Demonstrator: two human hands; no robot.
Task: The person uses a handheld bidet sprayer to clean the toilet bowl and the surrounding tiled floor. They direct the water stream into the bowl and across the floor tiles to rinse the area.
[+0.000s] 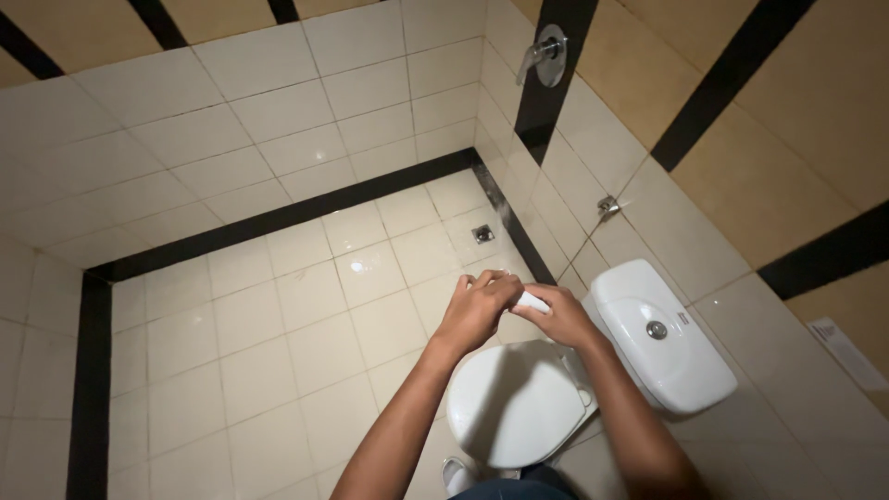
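My left hand (479, 310) and my right hand (561, 318) meet in front of me, above the far edge of a white toilet with its lid (512, 407) down. Between them they hold a small white object (532, 300), only a bit of which shows between the fingers. Both hands curl around it, the left from above and the right from the side. What the object is cannot be told. The white cistern (659, 338) with a round chrome flush button stands just right of my right hand.
Cream floor tiles (269, 352) spread to the left, with a square metal drain (482, 233) near the corner. A chrome tap (546, 54) and a small wall valve (607, 206) sit on the right wall. Black tile bands run along the walls.
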